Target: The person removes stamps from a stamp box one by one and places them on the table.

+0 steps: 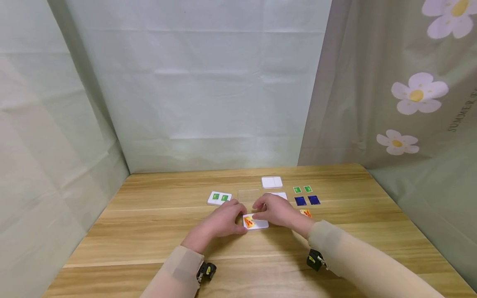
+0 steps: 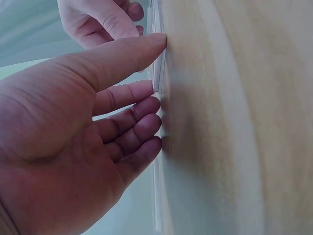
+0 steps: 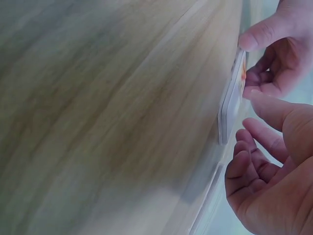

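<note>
A white rectangular tile (image 1: 262, 224) lies on the wooden table between the hands, an orange-and-yellow picture square (image 1: 248, 222) on its left half. My left hand (image 1: 222, 219) holds the tile at its left end, thumb at the near edge and index finger at the far side. In the left wrist view, the other fingers of the left hand (image 2: 63, 132) rest beside it with their tips at the tabletop. The right hand (image 1: 277, 210) reaches over from the right, its thumb touching the picture square. Seen from the right wrist, that hand's index finger (image 3: 264, 137) is bent and apart from the thumb.
A white tile with two green squares (image 1: 213, 202) lies left. Behind the hands are a clear plate (image 1: 248, 196) and white tiles (image 1: 272, 182), one partly hidden. At right lie green squares (image 1: 297, 190), dark blue squares (image 1: 300, 201) and an orange square (image 1: 305, 213), partly covered by the wrist.
</note>
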Demonstrator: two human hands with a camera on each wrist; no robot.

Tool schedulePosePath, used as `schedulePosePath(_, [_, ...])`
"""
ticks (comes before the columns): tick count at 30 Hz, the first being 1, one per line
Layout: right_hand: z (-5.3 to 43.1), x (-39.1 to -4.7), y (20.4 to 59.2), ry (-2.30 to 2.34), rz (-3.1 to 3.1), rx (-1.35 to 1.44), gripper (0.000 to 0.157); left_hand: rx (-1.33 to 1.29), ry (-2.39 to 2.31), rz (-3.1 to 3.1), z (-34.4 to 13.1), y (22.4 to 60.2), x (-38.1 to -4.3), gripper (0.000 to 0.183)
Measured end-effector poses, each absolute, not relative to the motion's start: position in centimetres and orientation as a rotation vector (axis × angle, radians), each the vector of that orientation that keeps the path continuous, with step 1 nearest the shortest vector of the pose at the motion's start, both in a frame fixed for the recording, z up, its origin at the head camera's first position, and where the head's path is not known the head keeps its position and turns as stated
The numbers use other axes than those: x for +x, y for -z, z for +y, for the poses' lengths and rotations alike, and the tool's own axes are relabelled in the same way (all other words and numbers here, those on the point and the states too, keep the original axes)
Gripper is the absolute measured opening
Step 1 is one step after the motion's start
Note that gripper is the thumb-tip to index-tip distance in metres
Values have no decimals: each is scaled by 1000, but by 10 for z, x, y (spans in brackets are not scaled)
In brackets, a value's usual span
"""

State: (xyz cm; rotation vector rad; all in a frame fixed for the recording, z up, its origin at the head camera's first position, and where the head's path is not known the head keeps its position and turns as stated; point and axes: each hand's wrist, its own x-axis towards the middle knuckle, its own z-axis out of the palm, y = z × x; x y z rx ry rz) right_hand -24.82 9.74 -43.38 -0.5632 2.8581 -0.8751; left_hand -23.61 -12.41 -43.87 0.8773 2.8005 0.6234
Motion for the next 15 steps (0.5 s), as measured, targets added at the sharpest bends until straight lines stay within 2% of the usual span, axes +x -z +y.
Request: schedulePosePath(15, [88,-251,439,857,2817,-661,16,905,-645,2798,-125,440,-238,46])
